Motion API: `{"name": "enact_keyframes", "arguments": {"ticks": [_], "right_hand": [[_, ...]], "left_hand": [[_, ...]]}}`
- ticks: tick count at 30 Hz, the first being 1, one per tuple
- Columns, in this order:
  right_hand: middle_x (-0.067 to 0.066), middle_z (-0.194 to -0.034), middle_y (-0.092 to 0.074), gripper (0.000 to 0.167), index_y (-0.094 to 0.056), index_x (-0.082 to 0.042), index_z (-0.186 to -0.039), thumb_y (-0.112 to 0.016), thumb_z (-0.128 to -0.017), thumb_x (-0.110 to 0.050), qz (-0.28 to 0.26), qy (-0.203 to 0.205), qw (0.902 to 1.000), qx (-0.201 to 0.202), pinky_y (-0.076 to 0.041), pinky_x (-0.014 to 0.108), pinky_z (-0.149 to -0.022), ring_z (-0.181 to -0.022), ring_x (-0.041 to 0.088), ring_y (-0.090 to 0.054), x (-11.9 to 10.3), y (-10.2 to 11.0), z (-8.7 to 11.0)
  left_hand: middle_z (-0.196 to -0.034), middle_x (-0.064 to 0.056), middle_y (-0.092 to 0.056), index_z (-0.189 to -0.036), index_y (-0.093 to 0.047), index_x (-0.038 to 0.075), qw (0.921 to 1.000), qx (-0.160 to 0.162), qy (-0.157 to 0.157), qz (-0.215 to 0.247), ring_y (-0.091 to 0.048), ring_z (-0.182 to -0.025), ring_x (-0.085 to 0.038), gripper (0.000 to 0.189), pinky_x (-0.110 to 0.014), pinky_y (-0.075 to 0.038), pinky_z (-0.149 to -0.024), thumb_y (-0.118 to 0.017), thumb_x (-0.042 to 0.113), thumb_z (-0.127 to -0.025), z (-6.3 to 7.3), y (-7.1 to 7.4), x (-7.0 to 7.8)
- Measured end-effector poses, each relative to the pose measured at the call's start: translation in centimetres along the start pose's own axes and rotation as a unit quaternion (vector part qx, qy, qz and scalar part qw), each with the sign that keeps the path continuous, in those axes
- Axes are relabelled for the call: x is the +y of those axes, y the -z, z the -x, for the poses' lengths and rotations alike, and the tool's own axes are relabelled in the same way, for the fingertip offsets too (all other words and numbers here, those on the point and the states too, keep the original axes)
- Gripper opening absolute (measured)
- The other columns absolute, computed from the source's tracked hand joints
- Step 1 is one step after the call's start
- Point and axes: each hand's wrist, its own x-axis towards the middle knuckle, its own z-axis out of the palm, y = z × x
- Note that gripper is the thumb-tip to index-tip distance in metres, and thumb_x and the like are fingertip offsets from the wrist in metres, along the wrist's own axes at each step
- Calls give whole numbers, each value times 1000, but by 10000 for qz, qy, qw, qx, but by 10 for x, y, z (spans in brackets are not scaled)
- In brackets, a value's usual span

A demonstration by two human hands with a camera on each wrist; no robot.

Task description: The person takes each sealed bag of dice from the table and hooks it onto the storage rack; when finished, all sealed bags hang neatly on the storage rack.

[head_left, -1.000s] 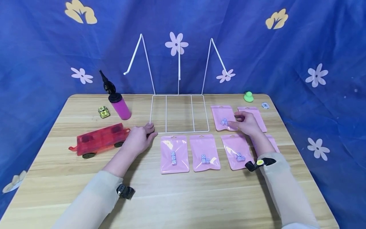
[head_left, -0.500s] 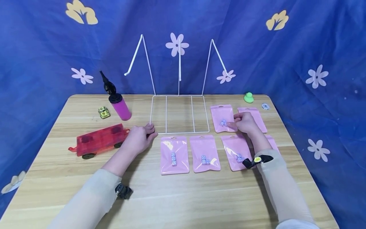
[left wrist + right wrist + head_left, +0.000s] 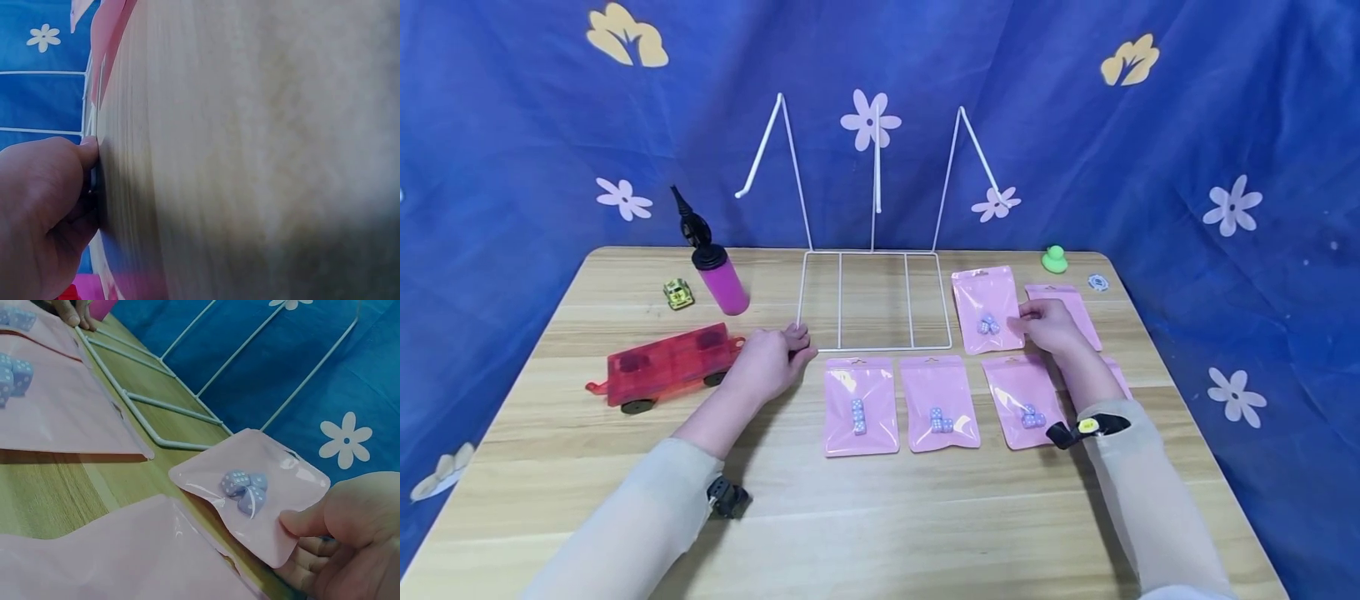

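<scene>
My right hand (image 3: 1051, 325) pinches the right edge of a pink zip bag (image 3: 987, 292) holding a few lavender dice (image 3: 988, 324). In the right wrist view the thumb lies on top of that bag (image 3: 275, 481), the fingers underneath, and the bag is tilted up from the table. At the front left corner of a white wire rack (image 3: 880, 348), my left hand (image 3: 771, 362) grips the wire between thumb and fingers. The rack stands with three hooked prongs (image 3: 877, 158) rising at its back.
Several more pink dice bags (image 3: 861, 383) lie in front of the rack and to the right. On the left are a red toy trailer (image 3: 670, 362), a purple hand pump (image 3: 724, 283) and a small yellow car (image 3: 678, 293). A green duck (image 3: 1055, 259) and a round chip (image 3: 1098, 282) sit back right.
The right hand has taken hold of the upper dice bag's edge, and the bag has lifted and tilted. My left hand stays at the rack's corner. The head view has shifted slightly.
</scene>
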Motion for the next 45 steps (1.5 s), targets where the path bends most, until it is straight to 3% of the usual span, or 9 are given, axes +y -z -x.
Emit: {"name": "enact_keyframes", "arguments": {"ticks": [6,13,21,25,29,36,45], "right_hand": [[9,-93,-64,22,-66,10,-115,-72,-100,-5,-109,380,9988,279,-47,20,-61,-76,13,-56,-3,8,16],[4,-82,-66,11,-71,8,-103,-73,-98,-2,-438,910,9932,571,-44,20,-51,-65,7,-54,-8,17,34],[0,-84,-69,10,-73,5,-107,-73,-99,-1,-779,1191,9879,623,-47,19,-51,-66,6,-57,-17,24,56],[-1,-84,-72,4,-75,1,-98,-73,-97,4,-1134,1447,9811,610,-52,18,-57,-71,5,-62,-19,25,66],[-1,-84,-73,8,-74,-1,-93,-73,-96,6,-1433,1628,9747,534,-56,17,-63,-73,5,-64,-22,26,76],[2,-82,-72,18,-77,-7,-92,-71,-96,10,-1632,1958,9659,461,-57,19,-61,-70,8,-63,-32,29,93],[5,-81,-73,5,-75,7,-95,-74,-93,12,-1863,2523,9486,428,-55,19,-60,-70,10,-64,-57,31,110]], "left_hand": [[-133,-23,-65,-125,-74,-4,10000,-52,58,-6,-62,-129,-40,35,-57,-49,-107,-74,21,-101,-1,0,4],[-133,-23,-65,-128,-72,-4,10000,-11,56,-34,-62,-128,-39,37,-57,-47,-109,-74,22,-102,-2,-2,4],[-132,-24,-65,-127,-72,-5,10000,68,6,57,-63,-127,-40,37,-56,-51,-104,-75,20,-101,-2,-2,4],[-133,-24,-64,-128,-72,-5,10000,32,23,50,-62,-128,-40,37,-56,-51,-105,-74,20,-101,-2,-2,4],[-134,-23,-64,-128,-71,-5,10000,-21,50,64,-62,-129,-38,37,-55,-51,-106,-74,20,-101,-2,-1,5],[-134,-23,-65,-128,-72,-6,10000,-7,28,58,-62,-129,-39,36,-55,-50,-106,-74,19,-101,-1,-1,4],[-134,-25,-65,-127,-72,-6,9999,1,100,93,-61,-129,-40,36,-56,-50,-106,-74,18,-101,1,-1,4]]}}
